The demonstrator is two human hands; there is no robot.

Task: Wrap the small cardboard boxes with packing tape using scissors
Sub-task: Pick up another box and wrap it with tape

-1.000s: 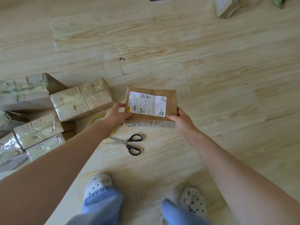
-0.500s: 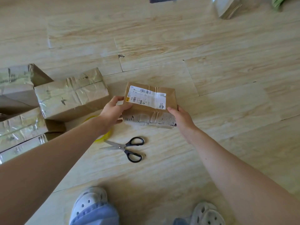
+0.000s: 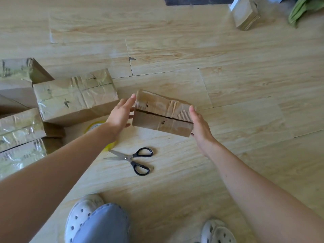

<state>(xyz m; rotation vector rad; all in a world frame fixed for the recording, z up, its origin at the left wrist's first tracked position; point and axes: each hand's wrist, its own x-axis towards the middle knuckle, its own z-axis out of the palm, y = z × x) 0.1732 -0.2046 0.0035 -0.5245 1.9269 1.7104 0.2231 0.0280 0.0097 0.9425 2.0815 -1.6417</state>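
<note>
Pressing flat, outstretched fingers against its two ends, the small cardboard box is held at frame centre between left hand and right hand, seam upward, seemingly for taping, above the scissors and tape roll.

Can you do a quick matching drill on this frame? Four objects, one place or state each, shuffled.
Things:
1. box
2. scissors
3. tape roll
4. wrapped boxes

Places or states:
A. partly hidden behind the left forearm
B. piled at the left edge of the view
C. held between the left hand and right hand, seam side up
D. lying open on the floor, black handles

Pairs: 1-C, 2-D, 3-A, 4-B
</note>
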